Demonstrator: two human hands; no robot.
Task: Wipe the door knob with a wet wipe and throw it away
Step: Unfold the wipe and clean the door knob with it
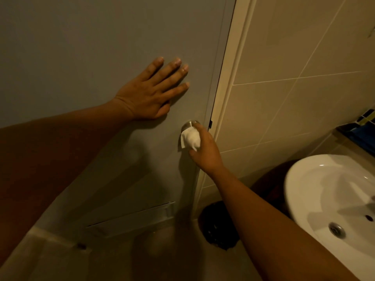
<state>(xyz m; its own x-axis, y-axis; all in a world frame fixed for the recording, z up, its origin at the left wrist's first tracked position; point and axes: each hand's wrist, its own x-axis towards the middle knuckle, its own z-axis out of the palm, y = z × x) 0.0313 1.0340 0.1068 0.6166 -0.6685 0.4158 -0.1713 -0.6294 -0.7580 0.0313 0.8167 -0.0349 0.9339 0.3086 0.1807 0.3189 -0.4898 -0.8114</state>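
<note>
Fingers [174, 67] of our left hand [149, 94] lie spread flat on the grey door [81, 47], holding nothing. Just below, our right hand [205, 149] clamps the white wet wipe [190, 138] over the metal door knob [189, 124], near the door's edge, with the white sink [300, 179] off to the right.

Door face [91, 37] bare above and left of the left hand [151, 92], which lies flat above the knob [189, 124]. Right side tight: door frame [229, 78], tiled wall [294, 57]. Sink [300, 191] (lower right) crowds the right forearm.
</note>
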